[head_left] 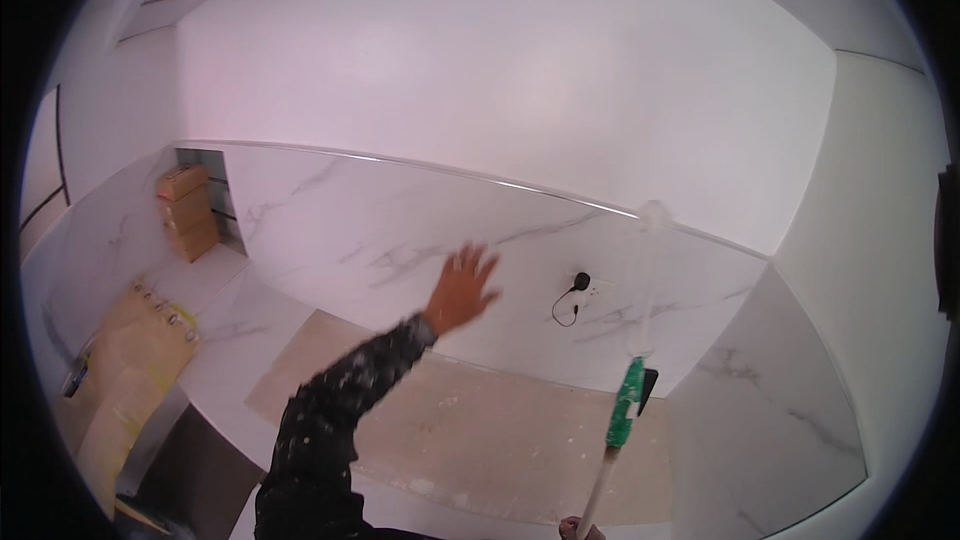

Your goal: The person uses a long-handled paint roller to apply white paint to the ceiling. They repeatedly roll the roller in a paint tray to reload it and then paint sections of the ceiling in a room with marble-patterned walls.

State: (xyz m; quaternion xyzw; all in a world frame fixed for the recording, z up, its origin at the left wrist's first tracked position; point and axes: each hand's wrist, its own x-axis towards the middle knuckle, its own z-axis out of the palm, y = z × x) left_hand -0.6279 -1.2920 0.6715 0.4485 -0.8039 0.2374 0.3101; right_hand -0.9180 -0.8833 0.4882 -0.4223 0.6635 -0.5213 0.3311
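Note:
My left hand is held out, fingers spread and nothing in them, in front of the grey-veined marble wall panel. Whether it touches the panel I cannot tell. A dark, white-spotted sleeve covers that arm. At the lower edge, my right hand, partly cut off, grips a white pole. The pole carries a green wrapped part with a black piece beside it. Above that, a pale, blurred shape rises to the metal trim; its kind I cannot make out.
A socket with a black plug and short cable sits on the panel. Below runs a dusty beige sheet. Cardboard boxes stand stacked at left, near a beige cloth with rings. Metal trim edges the white wall.

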